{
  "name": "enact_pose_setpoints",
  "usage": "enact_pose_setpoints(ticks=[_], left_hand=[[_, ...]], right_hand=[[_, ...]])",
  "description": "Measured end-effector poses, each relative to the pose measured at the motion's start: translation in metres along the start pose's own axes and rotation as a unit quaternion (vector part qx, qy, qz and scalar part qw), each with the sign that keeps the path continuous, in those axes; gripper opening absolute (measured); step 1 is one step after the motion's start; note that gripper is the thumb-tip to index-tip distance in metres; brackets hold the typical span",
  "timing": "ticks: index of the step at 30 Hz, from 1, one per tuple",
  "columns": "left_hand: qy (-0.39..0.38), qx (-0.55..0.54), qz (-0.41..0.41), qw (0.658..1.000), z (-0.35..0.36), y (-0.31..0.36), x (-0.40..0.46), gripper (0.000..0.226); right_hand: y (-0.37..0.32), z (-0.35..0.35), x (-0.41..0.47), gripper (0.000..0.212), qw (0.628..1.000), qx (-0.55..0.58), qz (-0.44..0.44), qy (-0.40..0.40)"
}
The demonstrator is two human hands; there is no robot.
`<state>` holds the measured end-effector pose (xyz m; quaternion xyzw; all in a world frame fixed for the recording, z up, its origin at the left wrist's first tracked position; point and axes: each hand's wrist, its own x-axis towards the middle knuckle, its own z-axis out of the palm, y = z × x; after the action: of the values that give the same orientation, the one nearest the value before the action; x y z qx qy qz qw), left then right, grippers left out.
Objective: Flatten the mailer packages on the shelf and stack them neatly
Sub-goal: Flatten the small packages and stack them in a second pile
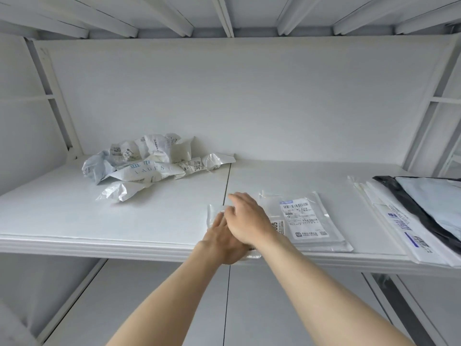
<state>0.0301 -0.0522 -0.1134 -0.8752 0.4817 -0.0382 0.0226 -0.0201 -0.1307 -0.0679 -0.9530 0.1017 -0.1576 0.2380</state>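
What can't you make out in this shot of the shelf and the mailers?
Head view only:
- Clear mailer: mostly hidden under the left hand and right hand.
- Right stack: cut off by the frame's right edge.
- Label text: too small to read.
- Crumpled pile: the count is unclear because the mailers overlap.

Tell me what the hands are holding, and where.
Nothing is gripped: left hand and right hand press flat on a clear plastic mailer at the shelf's front edge.

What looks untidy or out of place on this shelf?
The crumpled mailers at the back left lie in a loose heap, not flattened. The clear mailer under both hands overhangs the shelf front edge slightly.
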Motion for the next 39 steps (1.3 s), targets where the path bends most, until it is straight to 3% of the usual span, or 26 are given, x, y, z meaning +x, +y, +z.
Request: enact_pose_setpoints(ticks=[2, 4, 8, 12, 16, 18, 19, 20, 22, 23, 25, 29, 31, 32, 34, 37, 39], left_hand=[[0.019, -0.067, -0.010, 0.998, 0.001, 0.001, 0.000, 0.088], [0.001, -0.109, -0.019, 0.994, 0.003, 0.001, -0.002, 0.062], [-0.031, 0.005, -0.058, 0.998, 0.017, -0.008, 0.004, 0.076], [-0.038, -0.028, -0.064, 0.997, 0.016, -0.008, 0.005, 0.077], [-0.025, -0.090, -0.117, 0.989, 0.006, -0.004, -0.001, 0.076], [0.030, -0.174, -0.151, 0.973, 0.006, -0.007, -0.003, 0.067], [0.086, -0.279, -0.174, 0.940, 0.003, -0.008, -0.005, 0.059], [0.139, -0.419, -0.197, 0.876, -0.001, -0.009, -0.007, 0.050], [0.210, -0.651, -0.215, 0.697, -0.008, -0.011, -0.013, 0.030], [0.229, -0.710, -0.216, 0.630, -0.012, -0.011, -0.015, 0.027], [0.253, -0.738, -0.217, 0.587, -0.010, -0.015, -0.016, 0.028], [0.307, -0.733, -0.246, 0.555, -0.009, -0.010, -0.009, 0.033], [0.333, -0.731, -0.246, 0.543, -0.018, -0.004, -0.007, 0.028], [0.342, -0.727, -0.238, 0.545, -0.022, 0.000, -0.005, 0.029], [0.352, -0.722, -0.212, 0.557, -0.029, 0.007, 0.002, 0.030], [0.329, -0.736, -0.187, 0.561, -0.043, 0.021, 0.015, 0.031], [0.307, -0.700, -0.181, 0.619, -0.045, 0.029, 0.025, 0.033]], right_hand=[[0.002, 0.014, 0.004, 0.038, 0.997, -0.061, -0.005, -0.049], [0.008, 0.027, 0.006, 0.047, 0.993, -0.067, 0.016, -0.092], [0.018, 0.038, 0.007, 0.049, 0.996, -0.035, 0.017, -0.082], [0.019, 0.037, 0.005, 0.048, 0.994, -0.041, 0.040, -0.096], [0.014, 0.034, 0.000, 0.040, 0.995, -0.015, 0.101, -0.014], [0.011, 0.028, -0.002, 0.039, 0.989, 0.082, 0.111, 0.045], [0.010, 0.023, -0.003, 0.043, 0.975, 0.166, 0.130, 0.073], [0.009, 0.016, -0.004, 0.048, 0.948, 0.256, 0.161, 0.099], [0.012, 0.003, -0.003, 0.060, 0.885, 0.390, 0.218, 0.131], [0.014, -0.003, -0.005, 0.066, 0.871, 0.412, 0.240, 0.120], [0.021, -0.009, -0.008, 0.077, 0.880, 0.387, 0.268, 0.056], [0.029, -0.012, -0.016, 0.104, 0.885, 0.370, 0.279, -0.051], [0.035, -0.018, -0.016, 0.098, 0.864, 0.415, 0.280, -0.051], [0.038, -0.025, -0.016, 0.085, 0.856, 0.436, 0.276, -0.037], [0.045, -0.040, -0.016, 0.086, 0.840, 0.473, 0.267, -0.007], [0.065, -0.063, -0.014, 0.076, 0.866, 0.444, 0.219, 0.074], [0.084, -0.080, -0.016, 0.070, 0.890, 0.394, 0.200, 0.111]])
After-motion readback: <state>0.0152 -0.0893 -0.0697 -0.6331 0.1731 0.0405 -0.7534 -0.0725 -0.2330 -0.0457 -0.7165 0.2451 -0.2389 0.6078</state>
